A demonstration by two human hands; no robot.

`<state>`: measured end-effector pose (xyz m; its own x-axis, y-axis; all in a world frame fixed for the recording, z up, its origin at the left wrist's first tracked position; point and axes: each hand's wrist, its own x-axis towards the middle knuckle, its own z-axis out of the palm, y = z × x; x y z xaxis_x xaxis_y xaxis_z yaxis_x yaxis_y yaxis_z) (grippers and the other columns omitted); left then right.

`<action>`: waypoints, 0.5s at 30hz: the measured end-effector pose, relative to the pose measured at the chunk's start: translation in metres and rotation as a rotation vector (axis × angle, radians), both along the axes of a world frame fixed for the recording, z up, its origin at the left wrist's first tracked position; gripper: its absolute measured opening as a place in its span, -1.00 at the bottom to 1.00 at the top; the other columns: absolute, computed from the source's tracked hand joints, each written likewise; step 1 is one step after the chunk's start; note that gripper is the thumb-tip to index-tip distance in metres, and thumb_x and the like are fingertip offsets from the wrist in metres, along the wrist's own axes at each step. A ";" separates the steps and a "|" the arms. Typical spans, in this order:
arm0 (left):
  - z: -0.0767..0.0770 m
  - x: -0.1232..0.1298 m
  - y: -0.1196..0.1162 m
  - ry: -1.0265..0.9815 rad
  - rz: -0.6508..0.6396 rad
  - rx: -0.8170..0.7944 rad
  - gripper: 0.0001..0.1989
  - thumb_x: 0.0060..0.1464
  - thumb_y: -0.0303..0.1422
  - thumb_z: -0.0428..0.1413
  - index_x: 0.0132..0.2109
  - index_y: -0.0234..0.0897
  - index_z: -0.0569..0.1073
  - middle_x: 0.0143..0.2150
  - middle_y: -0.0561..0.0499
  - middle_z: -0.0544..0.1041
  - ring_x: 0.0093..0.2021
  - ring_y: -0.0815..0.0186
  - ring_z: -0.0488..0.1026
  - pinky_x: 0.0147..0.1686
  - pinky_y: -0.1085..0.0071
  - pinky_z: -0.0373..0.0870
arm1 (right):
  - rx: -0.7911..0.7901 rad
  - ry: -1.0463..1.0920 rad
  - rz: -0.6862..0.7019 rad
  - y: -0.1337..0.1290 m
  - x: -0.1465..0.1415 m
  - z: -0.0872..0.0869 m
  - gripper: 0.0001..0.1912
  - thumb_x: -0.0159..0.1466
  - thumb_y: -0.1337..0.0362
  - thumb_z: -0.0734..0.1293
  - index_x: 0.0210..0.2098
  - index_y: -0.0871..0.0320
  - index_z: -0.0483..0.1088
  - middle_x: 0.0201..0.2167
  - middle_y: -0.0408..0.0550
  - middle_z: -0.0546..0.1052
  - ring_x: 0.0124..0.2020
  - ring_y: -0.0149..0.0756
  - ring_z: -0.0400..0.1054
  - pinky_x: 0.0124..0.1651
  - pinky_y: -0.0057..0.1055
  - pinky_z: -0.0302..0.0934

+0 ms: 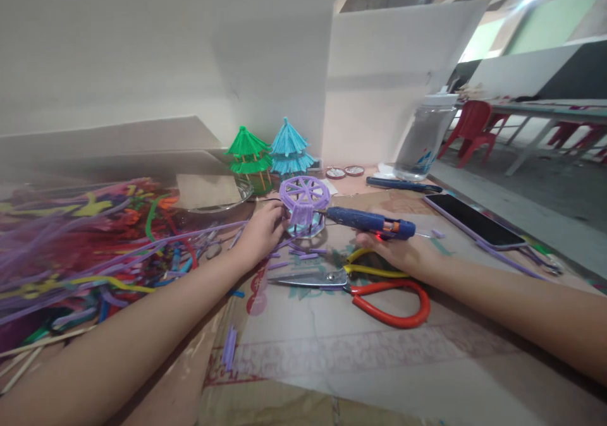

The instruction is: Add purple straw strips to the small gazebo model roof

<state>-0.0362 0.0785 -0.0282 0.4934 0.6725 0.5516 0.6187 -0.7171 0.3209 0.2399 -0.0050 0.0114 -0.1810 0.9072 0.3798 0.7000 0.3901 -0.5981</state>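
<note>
A small pavilion model [305, 193] with a spoked purple roof frame stands on a light blue base, partly covered by purple strips. My left hand [266, 227] is closed at its left side, fingertips against it. In my right hand [393, 243] is a blue hot glue gun [370, 221], its red light lit and its nozzle reaching the model's right side. Scissors [327, 278] with one yellow and one red handle lie just below, blades pointing left. Short purple pipe cleaner pieces [308, 256] are scattered before the model, with a few more [229, 349] nearer me.
Colourful pipe cleaners [95, 243] pile up on the left. Green [248, 154] and blue [290, 148] tiered-roof models stand behind, near a white partition [275, 47]. To the right are a phone [474, 220], a utility knife [403, 184] and a water bottle [425, 138]. Cardboard [379, 363] covers the table.
</note>
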 end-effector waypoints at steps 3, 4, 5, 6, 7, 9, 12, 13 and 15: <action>0.000 0.000 0.001 0.004 -0.001 -0.005 -0.84 0.20 -0.42 0.01 -0.19 -0.31 0.48 0.00 -0.17 0.46 0.08 0.12 0.40 0.13 0.17 0.33 | -0.033 -0.001 0.011 0.000 0.000 0.000 -0.67 0.13 -0.10 0.28 -0.41 0.03 0.33 -0.44 -0.04 0.52 -0.36 -0.07 0.46 -0.24 -0.11 0.40; -0.001 0.000 0.001 0.003 0.001 -0.005 -0.84 0.20 -0.42 0.01 -0.19 -0.31 0.48 0.00 -0.17 0.46 0.08 0.12 0.39 0.13 0.17 0.33 | -0.040 0.002 0.011 0.000 0.000 0.000 -0.68 0.13 -0.09 0.27 -0.42 0.04 0.31 -0.45 -0.04 0.51 -0.36 -0.07 0.46 -0.25 -0.12 0.40; -0.001 0.000 0.001 0.003 0.002 -0.005 -0.84 0.19 -0.42 0.01 -0.18 -0.31 0.48 0.00 -0.17 0.46 0.08 0.12 0.39 0.13 0.17 0.33 | -0.043 0.005 0.010 0.000 0.000 0.000 -0.68 0.13 -0.08 0.27 -0.44 0.03 0.29 -0.46 -0.04 0.51 -0.37 -0.07 0.46 -0.25 -0.12 0.40; -0.001 0.000 0.001 0.003 0.002 -0.004 -0.84 0.19 -0.42 0.01 -0.18 -0.31 0.49 0.01 -0.17 0.46 0.08 0.12 0.39 0.13 0.17 0.33 | -0.043 0.005 0.009 0.000 0.000 0.000 -0.69 0.12 -0.08 0.28 -0.46 0.03 0.27 -0.48 -0.04 0.50 -0.37 -0.07 0.46 -0.26 -0.13 0.39; -0.001 0.000 0.001 0.003 0.004 -0.003 -0.84 0.19 -0.42 0.01 -0.18 -0.30 0.48 0.01 -0.16 0.46 0.08 0.13 0.39 0.13 0.17 0.33 | -0.039 0.000 0.004 0.000 0.000 0.000 -0.68 0.11 -0.08 0.29 -0.47 0.03 0.26 -0.49 -0.04 0.49 -0.38 -0.06 0.45 -0.26 -0.14 0.39; -0.001 0.000 0.001 0.005 0.003 -0.004 -0.85 0.19 -0.42 0.01 -0.19 -0.30 0.48 0.01 -0.16 0.46 0.08 0.13 0.40 0.13 0.18 0.33 | -0.026 -0.020 -0.006 0.000 -0.001 0.000 -0.67 0.11 -0.08 0.29 -0.48 0.03 0.24 -0.48 -0.04 0.48 -0.37 -0.05 0.45 -0.27 -0.14 0.38; -0.001 -0.001 0.001 0.008 -0.002 0.002 -0.85 0.19 -0.42 0.01 -0.18 -0.29 0.48 0.01 -0.16 0.46 0.09 0.12 0.39 0.14 0.17 0.32 | -0.036 -0.045 -0.007 0.000 -0.002 0.001 -0.66 0.14 -0.10 0.26 -0.45 0.04 0.26 -0.45 -0.01 0.48 -0.36 -0.06 0.45 -0.28 -0.13 0.37; -0.001 -0.001 0.001 0.011 -0.004 0.004 -0.84 0.19 -0.42 0.02 -0.17 -0.29 0.48 0.02 -0.16 0.45 0.10 0.12 0.38 0.15 0.17 0.32 | -0.038 -0.047 -0.006 0.001 -0.001 0.001 -0.66 0.14 -0.10 0.25 -0.45 0.05 0.27 -0.44 0.00 0.49 -0.36 -0.06 0.45 -0.28 -0.13 0.38; -0.002 -0.001 0.001 0.015 -0.002 0.010 -0.85 0.19 -0.42 0.02 -0.17 -0.29 0.48 0.02 -0.15 0.45 0.10 0.12 0.38 0.15 0.17 0.32 | -0.038 -0.048 -0.004 0.002 0.000 -0.001 -0.65 0.16 -0.11 0.25 -0.44 0.05 0.28 -0.44 0.00 0.49 -0.36 -0.06 0.46 -0.28 -0.13 0.38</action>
